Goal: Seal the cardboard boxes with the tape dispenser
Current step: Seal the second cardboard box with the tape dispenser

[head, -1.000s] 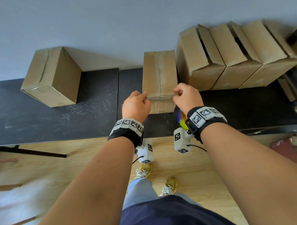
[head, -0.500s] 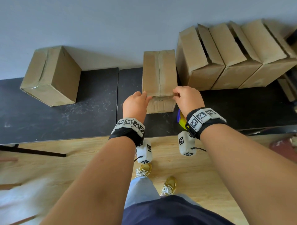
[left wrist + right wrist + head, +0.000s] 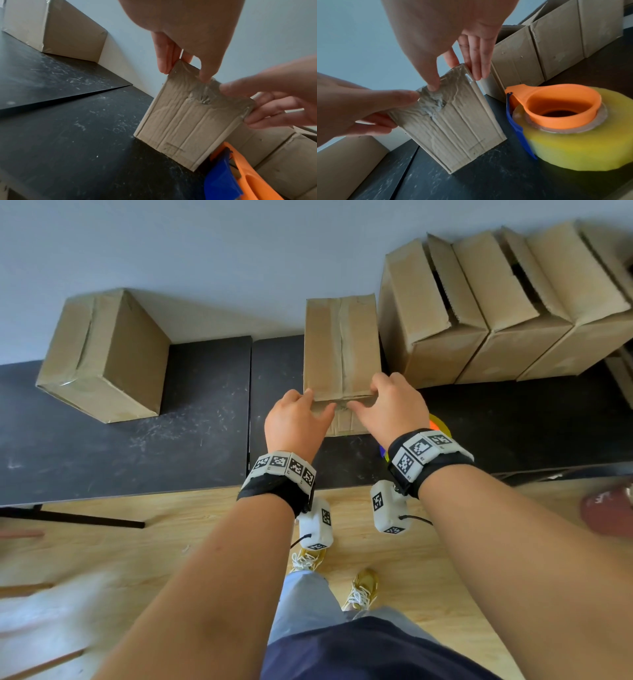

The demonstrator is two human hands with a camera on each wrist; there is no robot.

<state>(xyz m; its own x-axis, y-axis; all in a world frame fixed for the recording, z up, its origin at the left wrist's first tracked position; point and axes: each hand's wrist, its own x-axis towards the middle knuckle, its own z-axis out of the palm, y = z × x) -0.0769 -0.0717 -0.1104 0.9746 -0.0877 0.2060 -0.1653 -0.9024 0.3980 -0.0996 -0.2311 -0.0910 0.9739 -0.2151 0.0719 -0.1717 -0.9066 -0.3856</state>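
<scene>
A small cardboard box (image 3: 342, 347) stands on the black table (image 3: 137, 446), clear tape along its top seam and folded over its near face (image 3: 192, 121). My left hand (image 3: 296, 422) and right hand (image 3: 390, 405) meet at the box's near top edge. Both thumbs press the crumpled tape end (image 3: 433, 106) against the near face. Each hand's straight fingers lie against a side corner of the box. The tape dispenser (image 3: 565, 121), orange and blue with a yellow roll, lies on the table just right of the box, untouched; in the head view my right wrist mostly hides the dispenser (image 3: 440, 424).
A taped box (image 3: 102, 354) sits tilted at the table's left. A row of three boxes with raised flaps (image 3: 479, 313) lines the wall at the right, close to the small box. Wooden floor lies below the table's front edge.
Both hands have loosened from curled grips at the box's near corners. The thumbs have slid inward along the near face toward the middle tape strip. The box has stayed in place.
</scene>
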